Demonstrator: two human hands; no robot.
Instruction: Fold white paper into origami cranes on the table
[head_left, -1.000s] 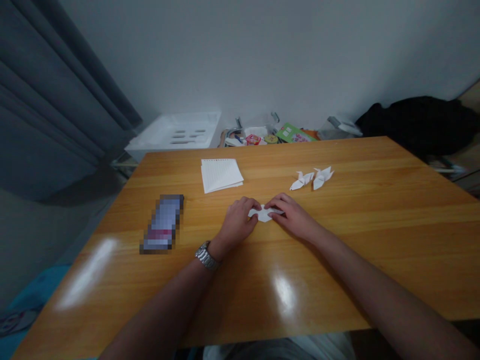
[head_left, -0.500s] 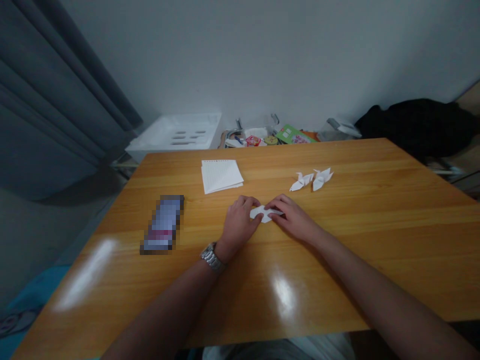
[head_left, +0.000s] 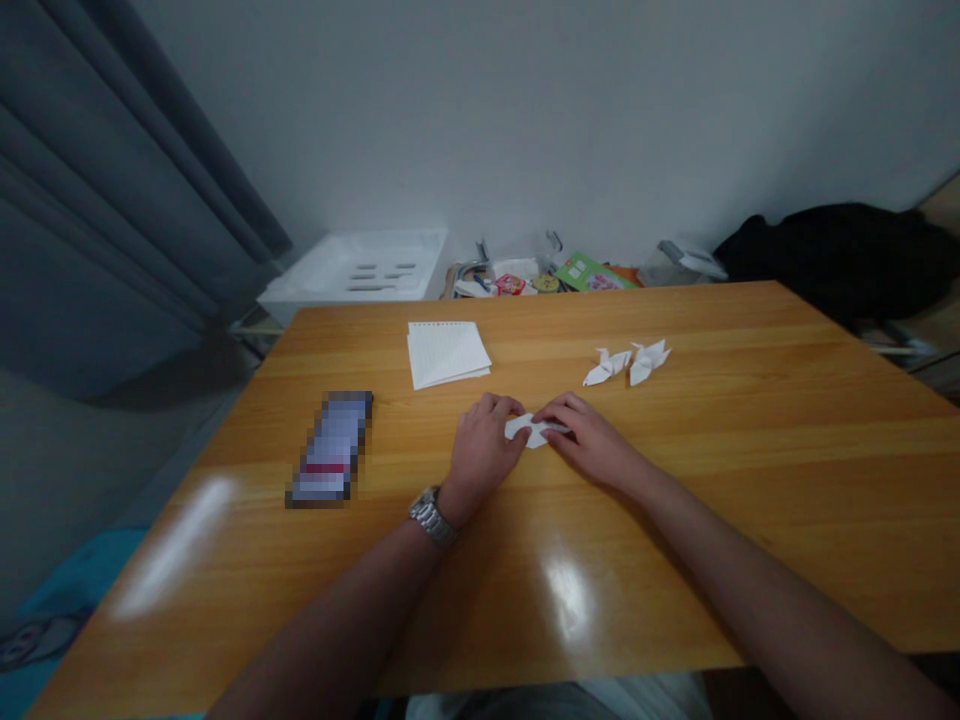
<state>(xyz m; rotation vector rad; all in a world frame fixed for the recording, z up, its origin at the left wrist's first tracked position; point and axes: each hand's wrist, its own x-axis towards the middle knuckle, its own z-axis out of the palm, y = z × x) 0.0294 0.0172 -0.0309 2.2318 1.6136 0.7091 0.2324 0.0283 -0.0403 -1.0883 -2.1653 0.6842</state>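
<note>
A small folded piece of white paper is at the middle of the wooden table, between my two hands. My left hand, with a metal watch on its wrist, grips the paper's left side with thumb and fingers. On the right side, my right hand pinches the same paper between thumb and fingertips. My fingers partly cover the folds. Beyond my right hand stand two folded paper cranes, one crane just left of the other crane.
A stack of lined paper sheets lies behind my left hand. To the left rests a phone with a blurred screen. Past the far edge are a white plastic tray, a green booklet and a black cloth item.
The whole view has shifted slightly, so everything appears a little further right and lower. Both hands keep their hold on the folded paper, with hardly any movement.
</note>
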